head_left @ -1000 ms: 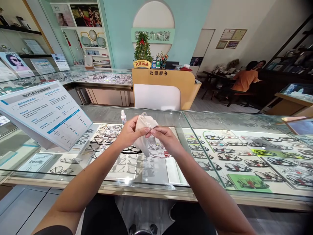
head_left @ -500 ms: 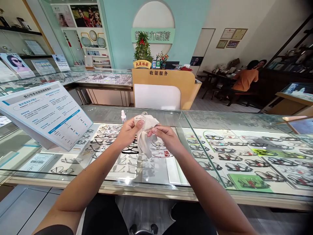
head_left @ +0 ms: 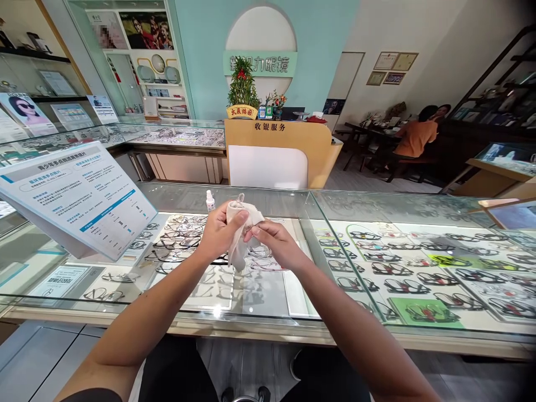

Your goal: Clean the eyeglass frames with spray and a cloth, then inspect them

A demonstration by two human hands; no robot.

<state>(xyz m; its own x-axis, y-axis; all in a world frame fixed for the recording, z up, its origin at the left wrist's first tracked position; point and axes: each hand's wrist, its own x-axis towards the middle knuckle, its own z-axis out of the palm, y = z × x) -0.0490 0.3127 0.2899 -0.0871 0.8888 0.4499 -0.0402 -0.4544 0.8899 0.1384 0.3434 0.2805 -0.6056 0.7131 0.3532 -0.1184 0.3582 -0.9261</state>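
Observation:
Above the glass display counter [head_left: 268, 290], both my hands meet around a pale cleaning cloth [head_left: 238, 245] and a pair of clear-framed glasses [head_left: 260, 252]. My left hand [head_left: 220, 230] is closed, its thumb pressing the cloth from the top. My right hand [head_left: 274, 241] is closed too, pinching the cloth-wrapped part of the glasses. One clear lens hangs below my right hand; the rest of the frame is hidden in the cloth. A small white spray bottle [head_left: 210, 200] stands on the glass just behind my left hand.
A tilted information board [head_left: 77, 195] stands on the counter at left. Rows of eyeglass frames [head_left: 402, 268] lie under the glass. Behind are a wooden cashier desk [head_left: 278, 151] with a plant and, far right, a seated person in an orange shirt [head_left: 414, 139].
The cloth has bunched up tighter and hangs shorter. Both hands have shifted slightly left and closer together, my left thumb now lying over the top of the cloth.

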